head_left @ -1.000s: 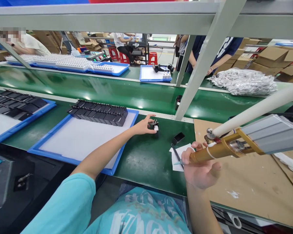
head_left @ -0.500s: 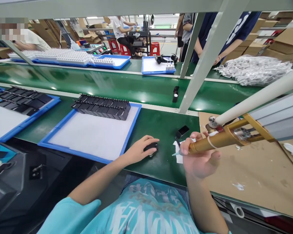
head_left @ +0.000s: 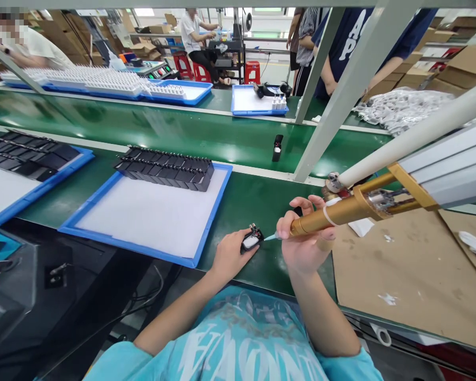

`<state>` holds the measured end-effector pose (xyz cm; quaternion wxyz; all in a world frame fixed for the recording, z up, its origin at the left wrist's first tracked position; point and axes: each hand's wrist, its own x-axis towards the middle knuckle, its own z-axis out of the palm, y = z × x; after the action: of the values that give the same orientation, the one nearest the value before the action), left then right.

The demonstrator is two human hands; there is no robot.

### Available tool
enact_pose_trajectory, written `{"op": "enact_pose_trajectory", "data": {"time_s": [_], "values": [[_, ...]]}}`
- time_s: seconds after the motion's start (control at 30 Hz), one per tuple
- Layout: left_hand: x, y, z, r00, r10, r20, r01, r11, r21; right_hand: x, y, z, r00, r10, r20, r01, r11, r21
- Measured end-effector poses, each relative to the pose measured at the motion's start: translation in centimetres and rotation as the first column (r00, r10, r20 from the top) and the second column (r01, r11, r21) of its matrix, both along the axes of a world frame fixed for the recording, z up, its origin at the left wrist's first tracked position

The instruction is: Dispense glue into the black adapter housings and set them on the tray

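My left hand (head_left: 232, 253) is closed around a small black plastic housing (head_left: 250, 242), holding it on the green bench. The housing's open side faces up, showing a white insert and thin red and black wires at its far end. My right hand (head_left: 306, 241) grips the gold-coloured barrel of a glue dispenser (head_left: 333, 216), its thumb and fingers wrapped round the front part. The dispenser's pale blue nozzle (head_left: 270, 237) points left, its tip at the right edge of the housing; contact cannot be made out. A dark part behind my right fingers is mostly hidden.
A blue-rimmed tray (head_left: 143, 253) holds a row of black housings (head_left: 166, 169); another such tray (head_left: 43, 191) is further left. One open housing (head_left: 277, 148) stands on the green belt beyond. Slanting grey posts (head_left: 353, 90) and brown cardboard (head_left: 412, 280) lie right. Other people are across the line.
My right hand has brought the dispenser left, its nozzle now beside the housing. In my left hand, the housing now shows its open, wired side. The camera view has shifted slightly.
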<state>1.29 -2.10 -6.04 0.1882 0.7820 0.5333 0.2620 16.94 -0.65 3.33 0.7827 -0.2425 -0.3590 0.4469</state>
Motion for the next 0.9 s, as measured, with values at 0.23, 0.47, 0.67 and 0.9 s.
{"op": "enact_pose_trajectory", "data": {"time_s": [0.23, 0.47, 0.67, 0.9], "values": [[0.1, 0.0, 2.3, 0.989, -0.066, 0.131, 0.069, 0.998, -0.014, 0.0, 0.1, 0.1, 0.998, -0.054, 0.040, 0.056, 0.998, -0.035], [0.2, -0.1, 2.9, 0.984, -0.108, 0.141, 0.108, 0.994, 0.003, 0.0, -0.1, 0.1, 0.998, -0.047, 0.037, 0.047, 0.999, -0.011], [0.1, 0.0, 3.0, 0.983, -0.107, 0.146, 0.109, 0.994, -0.006, -0.2, -0.2, 0.3, 0.999, -0.042, 0.021, 0.043, 0.999, -0.017], [0.7, 0.4, 2.2, 0.990, -0.056, 0.132, 0.065, 0.996, -0.067, -0.9, -0.2, 0.6, 1.000, 0.004, -0.008, -0.004, 1.000, 0.003]]}}
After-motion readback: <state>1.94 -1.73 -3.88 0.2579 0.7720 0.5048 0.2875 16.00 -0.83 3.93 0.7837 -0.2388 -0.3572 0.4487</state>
